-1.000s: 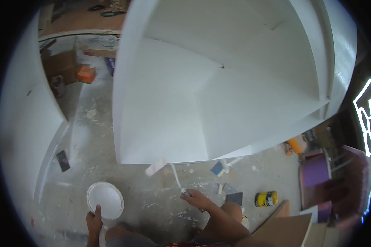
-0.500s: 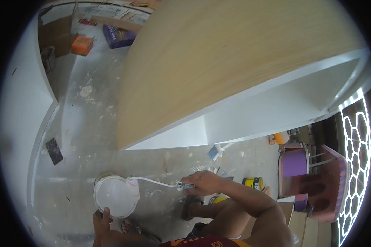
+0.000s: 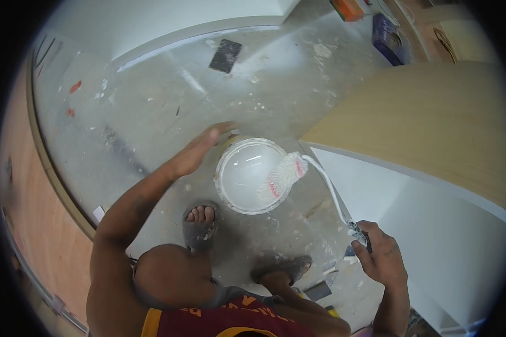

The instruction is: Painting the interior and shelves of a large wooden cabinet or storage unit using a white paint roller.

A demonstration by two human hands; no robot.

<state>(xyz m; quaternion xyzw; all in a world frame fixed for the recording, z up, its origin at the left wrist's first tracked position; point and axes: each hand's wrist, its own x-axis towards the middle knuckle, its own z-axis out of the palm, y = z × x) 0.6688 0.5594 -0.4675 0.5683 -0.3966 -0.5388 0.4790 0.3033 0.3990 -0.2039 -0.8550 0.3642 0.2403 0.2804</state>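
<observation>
A round bucket (image 3: pixel 224 188) of white paint stands on the floor in front of me, its rim smeared white. My right hand (image 3: pixel 383 255) is closed round the handle of a paint roller (image 3: pixel 291 171). The roller's white wire frame bends over to a fluffy white sleeve with pink stripes, which lies across the bucket's right side, its lower end against the paint. Beside the bucket's far left side is my left hand (image 3: pixel 199 147), fingers stretched out and slightly blurred, holding nothing. Whether its fingertips touch the bucket I cannot tell.
A wooden cabinet (image 3: pixel 421 112) with a white inside (image 3: pixel 371 185) rises close on the right. A white panel (image 3: pixel 197 19) stands at the far side. A dark flat piece (image 3: pixel 226 56) lies on the paint-spotted floor. My sandalled feet (image 3: pixel 199 224) are just below the bucket.
My view has swung left, so the bucket now sits mid-picture. My left hand has left the bucket's near rim for its far left side, fingers extended. The right still grips the roller.
</observation>
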